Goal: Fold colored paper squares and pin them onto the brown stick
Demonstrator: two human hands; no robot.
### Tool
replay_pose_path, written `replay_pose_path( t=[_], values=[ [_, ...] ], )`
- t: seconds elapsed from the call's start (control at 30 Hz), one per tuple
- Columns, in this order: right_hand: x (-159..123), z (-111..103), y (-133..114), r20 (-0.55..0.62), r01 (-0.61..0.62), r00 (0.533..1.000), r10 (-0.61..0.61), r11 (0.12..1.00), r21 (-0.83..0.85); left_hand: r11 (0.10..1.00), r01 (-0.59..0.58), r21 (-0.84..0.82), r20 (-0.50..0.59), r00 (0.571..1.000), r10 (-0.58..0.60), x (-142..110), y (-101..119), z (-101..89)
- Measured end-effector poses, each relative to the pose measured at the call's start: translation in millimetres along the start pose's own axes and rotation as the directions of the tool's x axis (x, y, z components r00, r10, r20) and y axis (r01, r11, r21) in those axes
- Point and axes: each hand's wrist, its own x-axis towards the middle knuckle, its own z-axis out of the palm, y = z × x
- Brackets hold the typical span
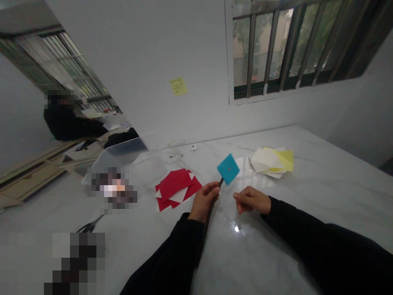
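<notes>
My left hand (206, 200) is closed around a long dark stick (209, 215), gripping it near its upper end. At the top of the stick sits a small blue square (226, 174), turned cornerwise, with a tiny round fastening at its centre. My right hand (251, 199) is a short way to the right, apart from the square. Its fingers are curled in with the thumb against them, and nothing shows in them. Left of my left hand lies a pile of red and white paper pieces (176, 185).
White and yellow sheets (267, 159) lie at the back right. Behind are a thin cable (175, 150) and a small white block (193, 147). Black-handled scissors (89, 226) lie left, near a clear plastic container (119, 157). Another person (69, 119) sits far left. A yellow note (178, 86) hangs on the wall.
</notes>
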Motion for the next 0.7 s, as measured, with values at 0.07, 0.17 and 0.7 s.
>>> replay_pose_path(
  t=[0.07,0.17,0.7],
  values=[
    [3.2,0.5,1.1,-0.135,0.045,0.990,-0.048,0.999,-0.027,1.000,0.007,0.012,-0.006,1.000,-0.007,-0.3,0.5,0.0],
    [10.0,-10.9,5.1,-0.383,0.068,0.921,-0.066,0.998,-0.009,0.999,0.024,0.021,-0.023,0.999,-0.024,-0.9,1.7,0.4],
    [13.6,-28.0,17.2,-0.652,0.017,0.755,0.062,0.993,0.114,0.999,0.001,0.036,-0.011,1.000,-0.001,0.6,-0.3,0.0]
  ],
)
